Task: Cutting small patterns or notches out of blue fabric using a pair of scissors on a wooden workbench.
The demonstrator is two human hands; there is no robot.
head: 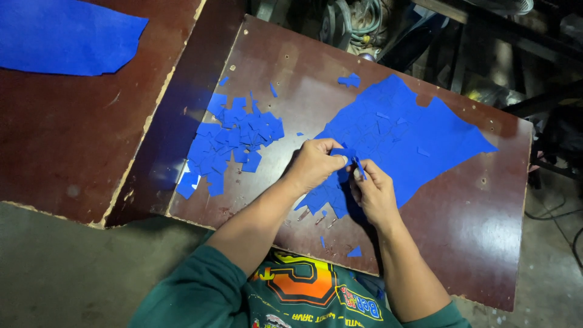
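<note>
My left hand [314,163] and my right hand [373,191] meet over the middle of a dark brown board [473,225]. Both pinch the same small blue piece [347,153], which sits at the near edge of a large blue sheet [413,136] spread across the board. The sheet shows cut lines on its surface. A pile of small blue cut pieces [231,140] lies to the left of my left hand. A few loose blue scraps [354,251] rest near the board's front edge.
A second brown board [54,140] lies to the left with another blue sheet [64,36] on it. Between the boards runs a dark gap [176,103]. Cables and metal frames [358,21] crowd the space behind. Grey floor [73,273] is below.
</note>
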